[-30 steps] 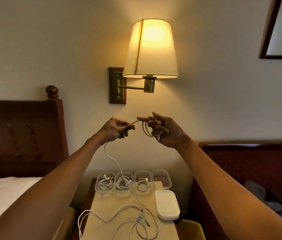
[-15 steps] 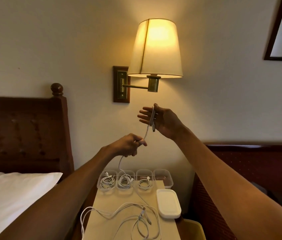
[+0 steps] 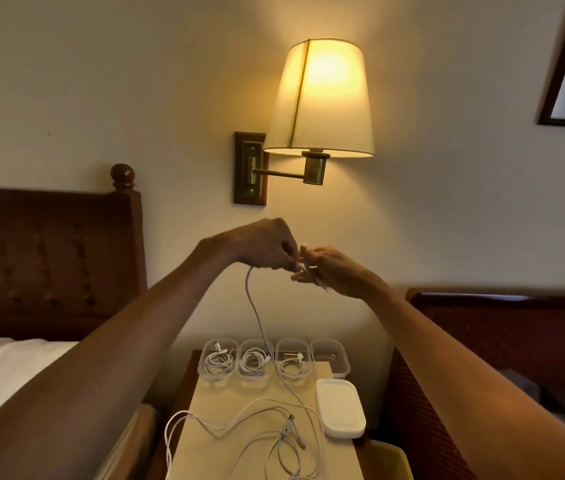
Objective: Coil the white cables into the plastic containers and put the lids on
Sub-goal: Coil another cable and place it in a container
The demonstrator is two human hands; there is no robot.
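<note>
Pinching white cable [image 3: 256,317] between curled fingertips of left hand [image 3: 267,245], loops over right hand [image 3: 338,273] (fingers straight); hanging near-vertical, tail downward.

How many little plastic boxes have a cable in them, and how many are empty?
Boxes with a coiled cable: 3
Empty boxes: 1
Total: 4 boxes

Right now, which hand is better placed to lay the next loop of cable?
Left. The left hand pinches the free run of the white cable that trails down to the table, close beside the right hand, whose fingers carry the coil as a spool.
</note>
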